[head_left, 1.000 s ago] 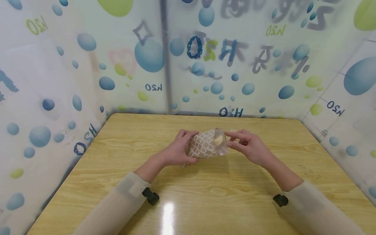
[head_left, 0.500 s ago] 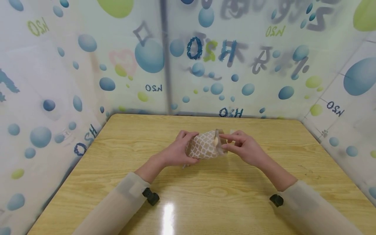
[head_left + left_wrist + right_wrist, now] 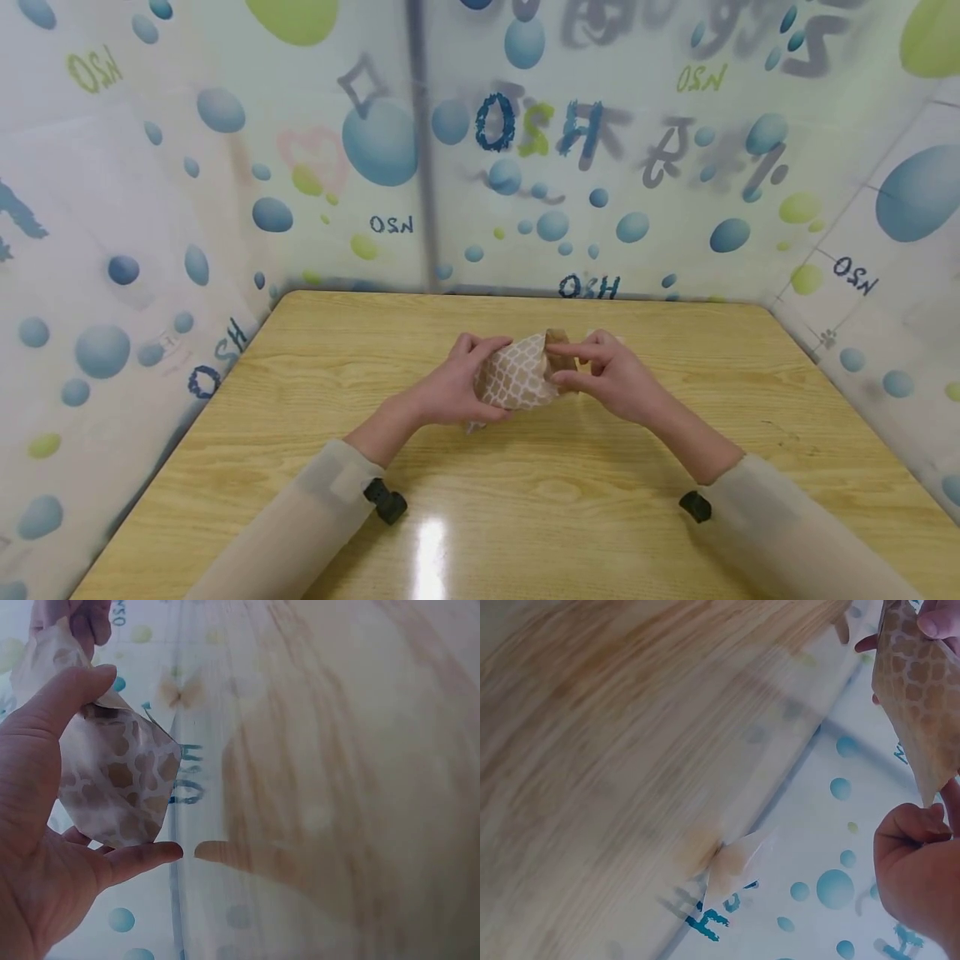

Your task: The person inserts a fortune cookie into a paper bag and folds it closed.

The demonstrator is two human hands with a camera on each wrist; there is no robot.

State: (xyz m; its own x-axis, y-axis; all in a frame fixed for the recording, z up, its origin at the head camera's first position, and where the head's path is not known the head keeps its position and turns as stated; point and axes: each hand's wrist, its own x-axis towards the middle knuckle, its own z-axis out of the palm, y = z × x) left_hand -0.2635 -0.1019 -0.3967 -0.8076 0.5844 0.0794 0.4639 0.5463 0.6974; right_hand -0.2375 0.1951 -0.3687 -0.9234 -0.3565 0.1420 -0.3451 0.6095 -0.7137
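A tan paper bag (image 3: 513, 375) with a white lattice print lies tilted just above the table, its mouth toward the right. My left hand (image 3: 459, 385) grips its closed end, thumb on the near side; the left wrist view shows the thumb and fingers around the printed bag (image 3: 124, 776). At the mouth my right hand (image 3: 618, 377) has its index finger and thumb inside the rim, pinching a pale piece in clear wrapper that is mostly hidden by bag and fingers. The right wrist view shows this right hand (image 3: 915, 859) curled at the bag's edge.
Behind my right hand a small clear wrapper with a beige piece (image 3: 731, 866) lies on the glossy wooden table (image 3: 420, 500). Printed fabric walls (image 3: 337, 233) enclose the table's back and sides. Dark wrist cameras sit on both sleeves.
My right hand has moved left, and the clear-wrapped pale piece, visible sticking out of the mouth before, has slid into the bag. The left hand has stayed in place.
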